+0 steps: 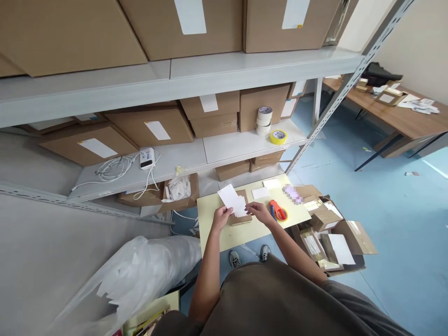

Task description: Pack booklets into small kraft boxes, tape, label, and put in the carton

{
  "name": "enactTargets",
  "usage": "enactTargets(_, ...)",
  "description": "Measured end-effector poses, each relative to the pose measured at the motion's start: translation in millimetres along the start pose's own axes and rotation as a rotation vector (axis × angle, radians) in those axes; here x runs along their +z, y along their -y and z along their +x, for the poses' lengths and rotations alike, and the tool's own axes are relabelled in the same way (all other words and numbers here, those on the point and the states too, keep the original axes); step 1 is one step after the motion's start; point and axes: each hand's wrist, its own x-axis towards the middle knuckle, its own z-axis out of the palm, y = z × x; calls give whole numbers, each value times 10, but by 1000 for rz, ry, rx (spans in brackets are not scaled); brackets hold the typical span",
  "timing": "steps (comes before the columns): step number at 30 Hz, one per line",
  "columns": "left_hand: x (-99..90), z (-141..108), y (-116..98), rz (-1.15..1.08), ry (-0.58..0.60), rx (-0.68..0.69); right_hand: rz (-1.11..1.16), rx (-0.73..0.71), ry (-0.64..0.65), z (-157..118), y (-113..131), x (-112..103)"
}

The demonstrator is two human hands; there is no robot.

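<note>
My left hand (222, 218) is closed with thumb on top, gripping a white paper sheet (228, 195) by its lower edge. Smaller white paper slips (240, 206) overlap the sheet's right side. My right hand (258, 212) has its fingers curled in a pinch at the right edge of these slips. Beneath the papers lies a flat brown cardboard box (241, 220), partly covered. Right of it on the pale yellow table (217, 238) sits a red tape dispenser (277, 210) with yellow tape and a blue part. Two white sheets (260, 192) lie behind my right hand.
Ahead stands a grey metal shelf (245, 149) with cardboard boxes, tape rolls (264, 120) and a cabled white device (147, 158). An open carton (357, 235) of small boxes stands at right. Bubble wrap (157, 261) bulges at left. A brown desk (409, 114) stands far right.
</note>
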Motion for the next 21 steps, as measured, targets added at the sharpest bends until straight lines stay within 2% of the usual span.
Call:
enactTargets(6, 273, -53, -219, -39, 16, 24, 14, -93, 44, -42, 208, -138)
enactTargets(13, 586, -123, -321, 9, -1, 11, 60, -83, 59, -179, 320, -399)
enactTargets(15, 699, -144, -346, 101, -66, -7, 64, -80, 64, -207, 360, -479)
enactTargets(18, 911, -203, -421, 348, -305, 48, 79, -102, 78, -247, 428, -579)
enactTargets(19, 993, -230, -456, 397, -345, 86, 80, -112, 85, -262, 453, -607)
enactTargets(20, 1078, -257, -492, 407, -323, 121, 78, -119, 93, -280, 479, -633)
enactTargets(21, 1164, -284, -527, 379, -248, 146, 75, -123, 102, -299, 504, -658)
